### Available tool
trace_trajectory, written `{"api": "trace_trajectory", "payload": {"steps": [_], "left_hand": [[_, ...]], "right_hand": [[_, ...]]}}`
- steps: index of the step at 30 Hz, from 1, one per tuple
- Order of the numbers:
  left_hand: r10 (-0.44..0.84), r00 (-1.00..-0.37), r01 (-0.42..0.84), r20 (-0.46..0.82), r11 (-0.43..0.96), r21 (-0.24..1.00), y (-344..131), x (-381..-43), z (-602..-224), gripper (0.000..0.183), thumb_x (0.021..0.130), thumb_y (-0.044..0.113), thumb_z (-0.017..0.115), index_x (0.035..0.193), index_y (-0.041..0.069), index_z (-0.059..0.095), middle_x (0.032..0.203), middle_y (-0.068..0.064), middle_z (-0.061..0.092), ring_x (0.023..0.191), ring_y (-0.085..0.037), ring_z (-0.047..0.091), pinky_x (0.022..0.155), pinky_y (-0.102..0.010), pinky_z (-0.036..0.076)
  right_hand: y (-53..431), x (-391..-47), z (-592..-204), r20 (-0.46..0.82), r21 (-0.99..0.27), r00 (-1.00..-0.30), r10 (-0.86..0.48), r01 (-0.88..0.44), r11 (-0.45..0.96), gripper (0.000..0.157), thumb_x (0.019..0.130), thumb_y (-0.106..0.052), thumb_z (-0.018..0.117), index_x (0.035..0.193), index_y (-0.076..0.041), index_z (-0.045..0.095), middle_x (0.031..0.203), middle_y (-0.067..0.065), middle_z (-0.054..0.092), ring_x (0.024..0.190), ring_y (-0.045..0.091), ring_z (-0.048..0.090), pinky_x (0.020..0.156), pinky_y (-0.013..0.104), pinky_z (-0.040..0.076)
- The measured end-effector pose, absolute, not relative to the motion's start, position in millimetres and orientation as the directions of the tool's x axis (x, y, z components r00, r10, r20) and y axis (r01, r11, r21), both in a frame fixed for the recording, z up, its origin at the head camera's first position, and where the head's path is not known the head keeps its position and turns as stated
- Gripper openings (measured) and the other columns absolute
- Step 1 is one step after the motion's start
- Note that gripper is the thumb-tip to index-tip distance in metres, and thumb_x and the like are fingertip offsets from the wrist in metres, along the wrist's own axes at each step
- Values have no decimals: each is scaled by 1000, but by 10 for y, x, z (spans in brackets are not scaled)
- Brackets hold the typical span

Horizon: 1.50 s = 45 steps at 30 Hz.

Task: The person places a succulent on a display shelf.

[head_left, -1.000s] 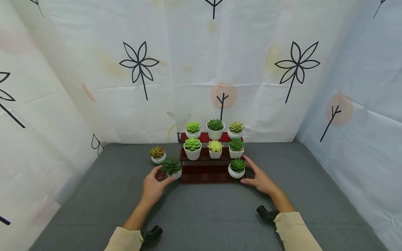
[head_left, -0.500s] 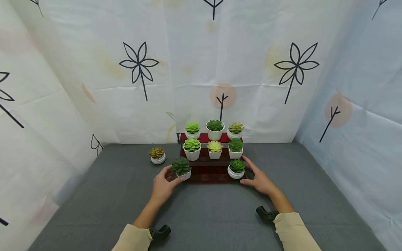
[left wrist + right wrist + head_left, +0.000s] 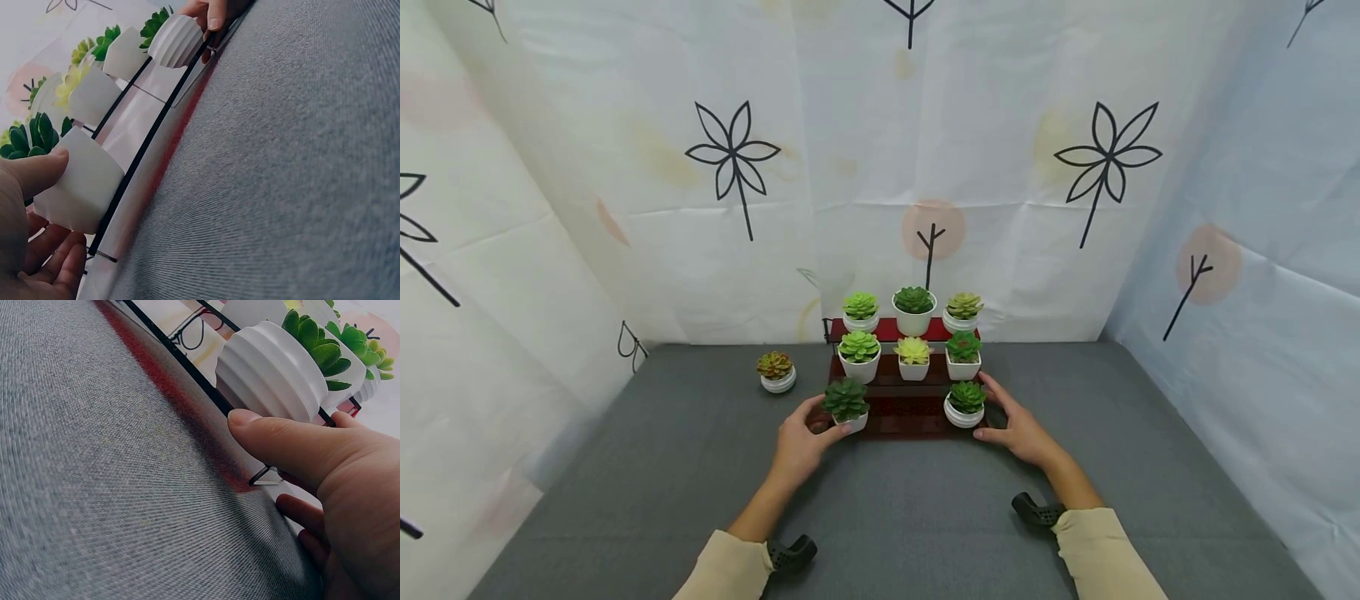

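Note:
In the head view, my left hand (image 3: 800,439) holds a potted succulent (image 3: 846,402), dark green in a white angular pot, at the left end of the bottom tier of a dark red three-tier plant stand (image 3: 904,417). The left wrist view has the thumb on the face of its white pot (image 3: 81,181), with fingers curled below and behind. My right hand (image 3: 1017,429) grips the stand's right end, thumb at the front edge and fingers round the side. Beside that thumb sits a green succulent in a ridged white pot (image 3: 269,372).
Several potted succulents fill the middle tier and the top tier, among them a tall green one (image 3: 913,312). A reddish-brown succulent (image 3: 776,372) stands on the grey tabletop (image 3: 910,517), left of the stand. Patterned white cloth (image 3: 865,167) hangs behind.
My left hand has carried the dark green succulent rightward, from beside the stand to over the left end of its bottom tier. The right hand stays at the stand's right end.

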<state>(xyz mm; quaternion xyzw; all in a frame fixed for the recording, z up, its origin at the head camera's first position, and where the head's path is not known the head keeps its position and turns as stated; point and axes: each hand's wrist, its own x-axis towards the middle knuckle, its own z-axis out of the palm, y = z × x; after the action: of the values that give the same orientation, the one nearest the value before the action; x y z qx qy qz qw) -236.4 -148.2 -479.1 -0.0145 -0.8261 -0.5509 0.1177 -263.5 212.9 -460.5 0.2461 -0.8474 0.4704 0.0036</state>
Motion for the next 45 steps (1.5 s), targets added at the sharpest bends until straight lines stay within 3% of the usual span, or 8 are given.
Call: {"api": "trace_trajectory", "payload": {"steps": [11, 23, 33, 40, 45], "left_hand": [[-120, -969, 147, 214, 416, 897, -1441, -2358, -4826, 63, 80, 25, 82, 134, 5, 55, 120, -15, 64, 111, -30, 60, 89, -48, 49], [-93, -953, 205, 289, 506, 838, -1332, -2354, -4801, 62, 79, 28, 83, 131, 4, 59, 110, -9, 65, 100, -25, 60, 83, -45, 48], [-27, -957, 223, 288, 561, 797, -1207, -2392, -4736, 63, 79, 32, 82, 131, 3, 59, 127, -15, 59, 118, -35, 53, 96, -53, 42], [-6, -962, 223, 272, 556, 801, -1066, -2416, -4723, 62, 78, 33, 82, 129, 4, 60, 123, -15, 61, 115, -35, 54, 95, -54, 42], [9, -957, 247, 290, 548, 799, -981, -2445, -4742, 62, 78, 31, 82, 129, 3, 60, 121, -15, 61, 114, -35, 55, 94, -54, 43]], "right_hand": [[2118, -2600, -4537, 227, -789, -880, -417, -417, 450, 85, 85, -4, 74, 152, 2, 22, 137, 35, 43, 127, 54, 37, 97, 69, 29], [2123, -2612, -4550, 228, -787, -877, -423, -422, 450, 84, 86, -3, 73, 152, 2, 22, 138, 36, 43, 127, 53, 38, 97, 69, 29], [2117, -2603, -4534, 228, -791, -879, -419, -418, 447, 85, 84, -3, 74, 152, 2, 23, 137, 35, 44, 127, 52, 39, 98, 69, 29], [2130, -2626, -4548, 229, -778, -878, -421, -425, 463, 84, 85, -2, 74, 151, 4, 22, 136, 35, 45, 126, 52, 40, 97, 69, 30], [2182, -2746, -4740, 237, -776, -878, -415, -428, 464, 88, 85, -5, 74, 154, -3, 20, 138, 34, 43, 127, 51, 39, 96, 70, 30]]}}
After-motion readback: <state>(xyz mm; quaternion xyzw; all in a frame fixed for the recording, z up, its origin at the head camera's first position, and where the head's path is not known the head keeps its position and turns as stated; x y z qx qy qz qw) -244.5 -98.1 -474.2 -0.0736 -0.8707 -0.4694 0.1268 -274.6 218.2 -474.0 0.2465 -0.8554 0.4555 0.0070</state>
